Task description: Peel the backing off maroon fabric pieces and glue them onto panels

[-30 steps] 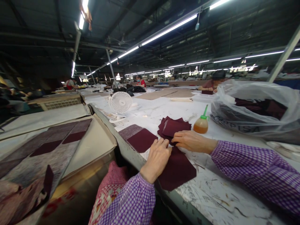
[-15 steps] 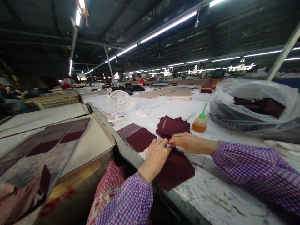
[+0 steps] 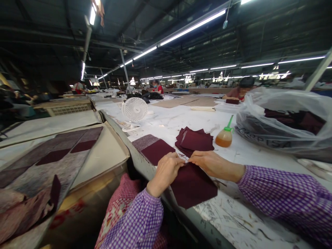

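Note:
A dark maroon fabric square [image 3: 193, 185] lies on the white worktable [image 3: 241, 218] in front of me, overhanging its near edge. My left hand [image 3: 166, 173] and my right hand [image 3: 210, 164] meet at its far edge, fingertips pinched together on that edge. Just beyond the hands sits a fanned stack of maroon fabric pieces [image 3: 195, 140]. To the left lies a flat maroon-and-grey cloth piece [image 3: 153, 148].
An orange-filled squeeze bottle with green nozzle [image 3: 224, 137] stands behind the stack. A small white fan [image 3: 134, 110] is farther back. A large plastic bag of dark cloth [image 3: 285, 124] fills the right. A cloth-covered machine surface [image 3: 52, 155] lies left. Other people work at distant tables.
Both hands have drawn together at the far edge of the maroon square and now pinch it; the left hand rose from lying flat on the cloth.

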